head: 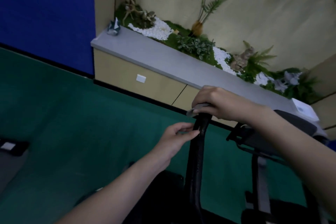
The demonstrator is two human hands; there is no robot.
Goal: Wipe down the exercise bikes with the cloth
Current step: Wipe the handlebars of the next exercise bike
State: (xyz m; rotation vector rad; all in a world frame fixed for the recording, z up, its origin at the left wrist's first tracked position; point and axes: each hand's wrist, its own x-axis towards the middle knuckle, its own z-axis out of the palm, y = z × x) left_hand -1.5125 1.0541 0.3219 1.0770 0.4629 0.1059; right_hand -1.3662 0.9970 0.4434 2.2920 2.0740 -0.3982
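Near the lower middle of our view: one black handlebar point(197, 151) of an exercise bike, rising to its tip under our right hand point(220, 103). Right fingers curled over a grey cloth point(195, 110), pressing it onto the bar's end; only a small fold shows. Left hand point(174, 138), just below, thumb and fingertips narrowed against the bar's side, steadying it. Risk, as we judge it: the cloth is bunched small, so it may slip off the tip and leave the underside unwiped. Room: open green floor point(81, 123) to the left; seat point(283, 132) close on the right; cabinet point(145, 78) with plants point(196, 45) well apart beyond.
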